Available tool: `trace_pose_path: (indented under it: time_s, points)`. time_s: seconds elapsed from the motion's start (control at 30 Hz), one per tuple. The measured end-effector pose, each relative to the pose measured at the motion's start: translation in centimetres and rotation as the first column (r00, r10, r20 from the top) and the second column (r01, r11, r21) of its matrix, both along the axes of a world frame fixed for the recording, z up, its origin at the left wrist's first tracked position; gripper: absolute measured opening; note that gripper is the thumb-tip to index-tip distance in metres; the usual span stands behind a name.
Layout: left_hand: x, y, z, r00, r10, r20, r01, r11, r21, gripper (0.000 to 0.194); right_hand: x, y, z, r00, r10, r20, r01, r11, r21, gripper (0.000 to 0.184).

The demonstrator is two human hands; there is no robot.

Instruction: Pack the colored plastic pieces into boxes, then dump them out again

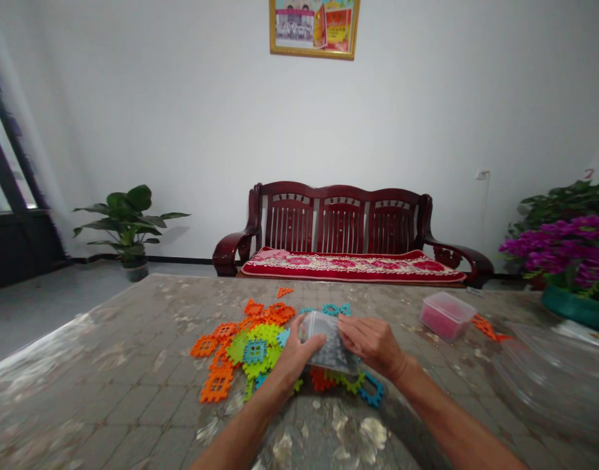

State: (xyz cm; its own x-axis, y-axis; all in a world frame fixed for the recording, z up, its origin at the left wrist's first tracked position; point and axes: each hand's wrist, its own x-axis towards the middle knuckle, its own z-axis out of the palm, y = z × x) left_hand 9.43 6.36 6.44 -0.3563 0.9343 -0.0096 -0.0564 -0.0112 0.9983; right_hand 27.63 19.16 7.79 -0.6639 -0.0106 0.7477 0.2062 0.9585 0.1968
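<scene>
One left hand [299, 356] and one right hand [370, 346] show, with one clear plastic bag [329, 343] between them. There is one clear plastic tub [446, 316], one dark red wooden bench [341, 219], one green potted plant [128, 222], one magenta-flowered potted plant [558, 251] and one gold-framed picture [314, 26]. The orange, green and blue plastic lattice pieces [255, 349] overlap too much to count.

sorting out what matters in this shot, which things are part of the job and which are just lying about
In use: left hand and right hand holding a clear plastic bag of grey contents; orange, green and blue plastic lattice pieces

Lying about: clear plastic tub of pink contents; dark red wooden bench; green potted plant; magenta flowering plant
</scene>
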Motion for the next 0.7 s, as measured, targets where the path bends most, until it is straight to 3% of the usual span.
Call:
trace_pose_path:
  time_s: [0.1,0.2,0.3,0.4,0.5,0.6,0.7]
  points:
    - [0.3,-0.3,0.4,0.999,0.018,0.03,-0.018,1.0,0.017,0.096,0.0,0.1,0.6,0.999,0.028,-0.021,-0.026,0.995,0.092,0.022]
    - [0.6,-0.4,0.4,0.998,0.004,0.057,-0.005,1.0,0.013,0.101,-0.1,0.2,1.3,0.999,-0.021,-0.046,0.024,0.996,0.081,0.024]
    - [0.6,-0.4,0.0,0.996,-0.017,0.083,0.018,1.0,-0.011,0.105,-0.3,0.2,1.7,0.997,-0.062,-0.045,0.06,0.998,-0.031,0.024]
    - [0.2,-0.6,-0.5,0.992,-0.033,0.122,0.033,0.999,0.004,0.105,-0.5,-0.2,1.4,0.995,-0.078,-0.066,0.06,0.968,-0.245,0.024]
    - [-0.2,-0.6,-1.1,0.989,-0.075,0.126,0.07,0.996,0.047,0.111,-0.8,-0.9,0.7,0.988,-0.114,-0.1,0.048,0.86,-0.509,0.028]
    - [-0.4,-0.4,-1.6,0.991,-0.09,0.104,0.083,0.995,0.062,0.12,-1.2,-1.4,0.3,0.982,-0.136,-0.131,-0.005,0.676,-0.737,0.029]
    - [-0.6,0.1,-2.2,0.991,-0.104,0.087,0.094,0.989,0.116,0.129,-1.7,-1.0,0.8,0.94,-0.215,-0.266,-0.126,0.504,-0.854,0.038]
